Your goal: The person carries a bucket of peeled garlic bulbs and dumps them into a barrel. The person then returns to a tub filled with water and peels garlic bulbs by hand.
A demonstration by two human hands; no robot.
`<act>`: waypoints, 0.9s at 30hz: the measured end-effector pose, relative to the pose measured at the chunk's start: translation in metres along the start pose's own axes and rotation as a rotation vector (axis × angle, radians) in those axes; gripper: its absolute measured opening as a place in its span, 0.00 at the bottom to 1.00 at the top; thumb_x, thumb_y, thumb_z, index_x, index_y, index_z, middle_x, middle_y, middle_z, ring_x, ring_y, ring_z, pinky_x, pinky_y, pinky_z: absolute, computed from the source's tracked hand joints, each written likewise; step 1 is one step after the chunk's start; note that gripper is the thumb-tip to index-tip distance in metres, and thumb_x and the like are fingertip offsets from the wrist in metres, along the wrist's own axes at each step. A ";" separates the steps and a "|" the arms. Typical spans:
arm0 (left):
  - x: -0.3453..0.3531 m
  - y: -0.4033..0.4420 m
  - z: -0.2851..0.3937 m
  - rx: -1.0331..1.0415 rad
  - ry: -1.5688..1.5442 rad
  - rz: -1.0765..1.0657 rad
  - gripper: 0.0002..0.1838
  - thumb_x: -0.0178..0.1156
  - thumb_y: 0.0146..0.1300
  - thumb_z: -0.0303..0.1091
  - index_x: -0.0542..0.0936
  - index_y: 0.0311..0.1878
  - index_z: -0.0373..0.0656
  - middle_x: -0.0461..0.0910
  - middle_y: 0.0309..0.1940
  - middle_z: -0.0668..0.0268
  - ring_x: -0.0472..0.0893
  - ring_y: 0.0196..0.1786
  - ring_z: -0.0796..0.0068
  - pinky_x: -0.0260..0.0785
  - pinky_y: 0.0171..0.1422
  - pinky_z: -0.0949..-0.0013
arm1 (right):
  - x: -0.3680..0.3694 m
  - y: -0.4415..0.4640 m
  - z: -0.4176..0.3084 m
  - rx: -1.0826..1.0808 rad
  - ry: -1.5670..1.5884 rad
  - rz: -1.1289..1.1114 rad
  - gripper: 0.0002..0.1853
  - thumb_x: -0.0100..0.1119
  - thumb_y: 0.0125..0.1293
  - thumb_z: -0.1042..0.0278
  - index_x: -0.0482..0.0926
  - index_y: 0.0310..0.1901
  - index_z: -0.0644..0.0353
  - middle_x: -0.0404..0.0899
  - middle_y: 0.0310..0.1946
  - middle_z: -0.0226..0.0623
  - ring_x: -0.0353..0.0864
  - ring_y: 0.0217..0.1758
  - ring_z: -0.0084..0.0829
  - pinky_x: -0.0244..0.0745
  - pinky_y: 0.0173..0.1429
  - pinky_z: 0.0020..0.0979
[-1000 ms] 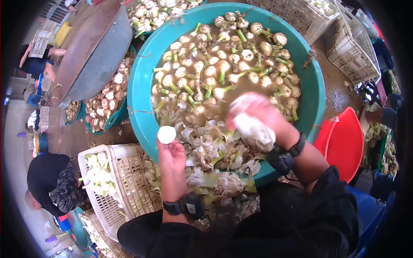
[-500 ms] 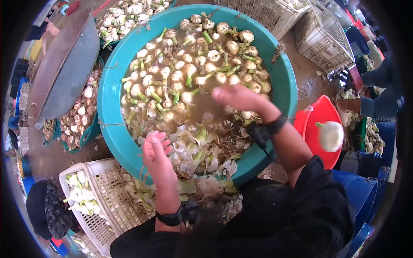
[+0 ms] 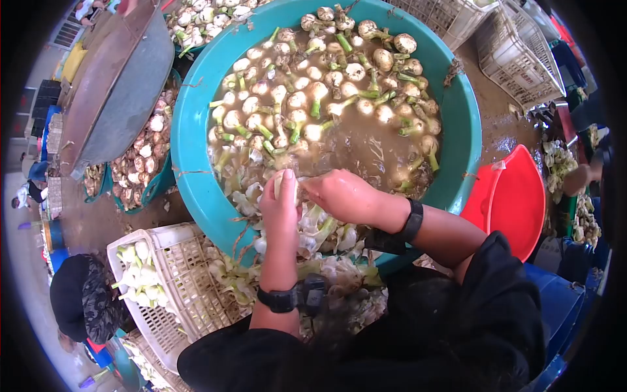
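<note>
My left hand (image 3: 279, 212) is closed around a pale garlic bulb (image 3: 285, 185), thumb along its top, over the near side of a large teal tub (image 3: 189, 150). From the right, the curled fingers of my right hand (image 3: 349, 197) meet the same bulb; their tips are partly hidden. Muddy water fills the tub, where several garlic bulbs (image 3: 297, 100) with cut green stems float toward the far and left sides. Loose garlic skins (image 3: 320, 230) lie in the water below my hands.
A red basin (image 3: 516, 202) stands right of the tub. White crates (image 3: 189, 258) are at near left and far right. Left are a metal wheelbarrow (image 3: 124, 98) and a teal basket of garlic (image 3: 145, 157). A person in a dark cap (image 3: 72, 294) is at lower left.
A garlic bulb was in the air above the red basin and is no longer seen there. My hands, apart and open before, have come together on another bulb. The view has shifted slightly.
</note>
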State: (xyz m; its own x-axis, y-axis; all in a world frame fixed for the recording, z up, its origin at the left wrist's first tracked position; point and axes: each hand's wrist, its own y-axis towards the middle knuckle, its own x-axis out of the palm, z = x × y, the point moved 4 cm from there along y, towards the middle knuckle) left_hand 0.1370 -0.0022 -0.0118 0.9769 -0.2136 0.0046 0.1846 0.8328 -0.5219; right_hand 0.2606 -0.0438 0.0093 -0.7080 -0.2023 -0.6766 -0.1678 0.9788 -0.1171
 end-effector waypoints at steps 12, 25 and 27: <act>-0.007 -0.009 0.001 0.198 -0.076 -0.209 0.24 0.52 0.56 0.36 0.68 0.57 0.41 0.73 0.39 0.68 0.72 0.36 0.83 0.64 0.31 0.78 | 0.043 0.005 0.030 0.456 1.080 -0.047 0.14 0.48 0.61 0.64 0.77 0.27 0.68 0.76 0.19 0.38 0.76 0.18 0.32 0.74 0.25 0.34; -0.015 -0.022 0.022 0.308 0.346 -0.479 0.31 0.59 0.50 0.25 0.65 0.61 0.38 0.69 0.49 0.66 0.69 0.49 0.78 0.62 0.56 0.72 | 0.043 0.009 0.037 0.460 1.189 -0.036 0.08 0.52 0.61 0.72 0.78 0.37 0.67 0.78 0.30 0.32 0.76 0.30 0.21 0.75 0.30 0.25; -0.012 -0.027 0.030 0.553 0.640 -0.398 0.28 0.58 0.48 0.22 0.68 0.57 0.40 0.67 0.53 0.63 0.69 0.52 0.71 0.62 0.57 0.69 | 0.045 0.009 0.039 0.514 1.248 -0.050 0.09 0.52 0.62 0.72 0.77 0.39 0.68 0.78 0.31 0.30 0.75 0.30 0.19 0.78 0.28 0.23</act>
State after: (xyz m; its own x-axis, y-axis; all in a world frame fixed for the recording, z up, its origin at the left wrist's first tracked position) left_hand 0.1235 -0.0068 0.0280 0.6160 -0.6393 -0.4603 0.6786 0.7274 -0.1022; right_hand 0.2541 -0.0429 -0.0505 -0.9009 0.1383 0.4113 -0.1326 0.8148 -0.5644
